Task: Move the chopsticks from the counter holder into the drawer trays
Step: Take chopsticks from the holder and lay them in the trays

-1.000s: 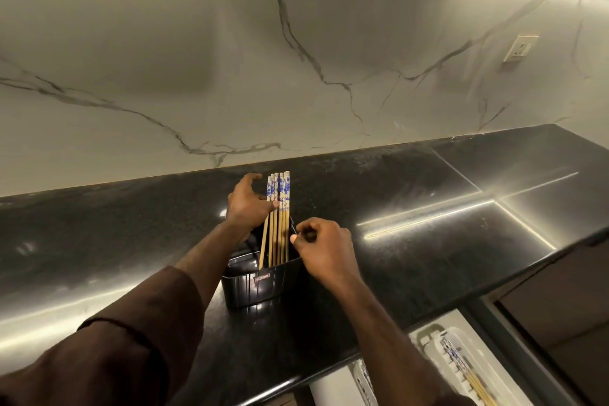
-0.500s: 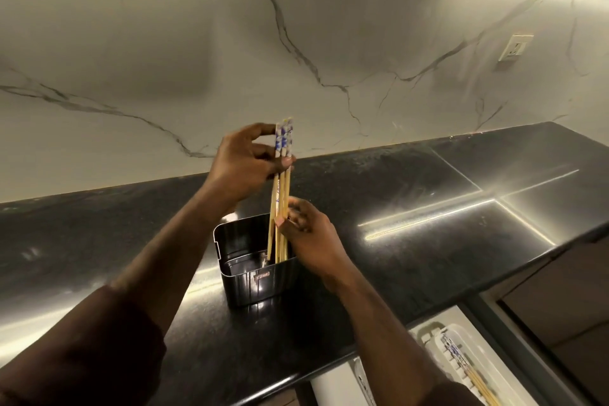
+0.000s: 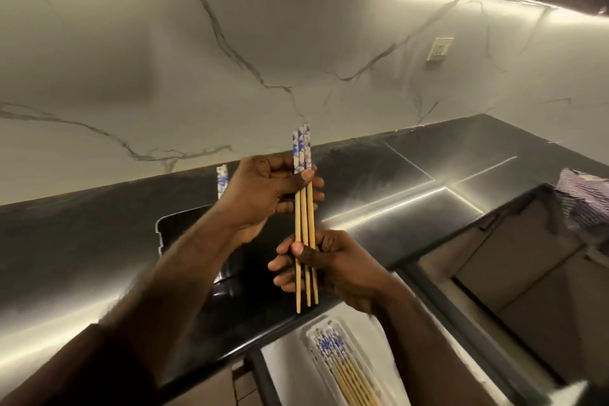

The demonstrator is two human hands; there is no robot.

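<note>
Three wooden chopsticks with blue-and-white patterned tops stand upright in the air above the counter edge. My left hand grips them near the patterned tops. My right hand grips the same bundle lower down, near the plain tips. The black holder sits on the counter behind my left forearm, mostly hidden, with more chopsticks poking out of it. Below the counter edge, a white drawer tray holds several chopsticks lying flat.
The black stone counter runs along a marble backsplash with a wall socket. A striped cloth lies at the right counter edge. The open drawer sits below, between dark cabinet fronts.
Both hands have lifted the three chopsticks fully out of the holder and toward me. My right hand went from the holder's rim to gripping the bundle's lower end.
</note>
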